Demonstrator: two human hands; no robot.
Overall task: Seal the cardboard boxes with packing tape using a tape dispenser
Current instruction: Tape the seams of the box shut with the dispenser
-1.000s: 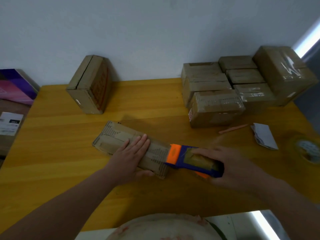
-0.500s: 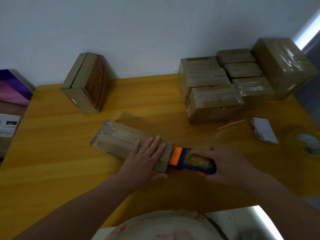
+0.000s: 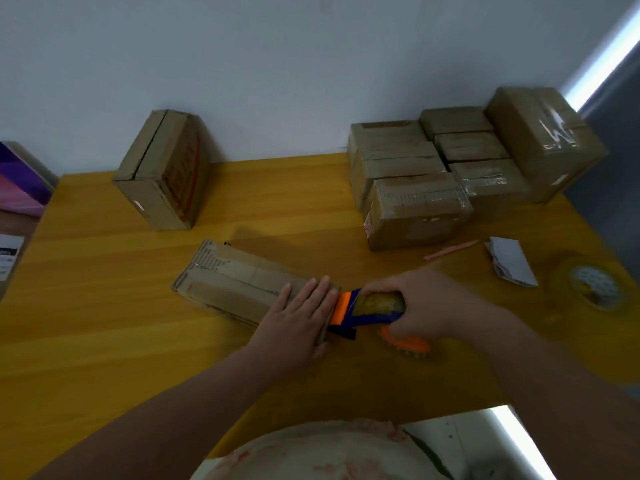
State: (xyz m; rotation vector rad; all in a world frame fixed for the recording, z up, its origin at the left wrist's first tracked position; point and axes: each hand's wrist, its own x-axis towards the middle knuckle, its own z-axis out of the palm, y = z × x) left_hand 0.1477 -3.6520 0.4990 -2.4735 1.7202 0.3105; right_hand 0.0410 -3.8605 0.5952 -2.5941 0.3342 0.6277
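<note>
l hand (image 3: 298,315) flat on box (image 3: 242,289), r hand (image 3: 426,306) gripping tape dispenser (image 3: 367,308): hold box firm w/ l, tilt cutter, tear clean.

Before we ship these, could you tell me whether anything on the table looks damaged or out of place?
The large box at back right carries wrinkled, bunched tape, and the upright box at back left shows a dark gap along its seam. Nothing is spilled.

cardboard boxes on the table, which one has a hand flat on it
The long, flat brown cardboard box under the left hand. The lone upright box and the taped stack at the back are untouched.
</note>
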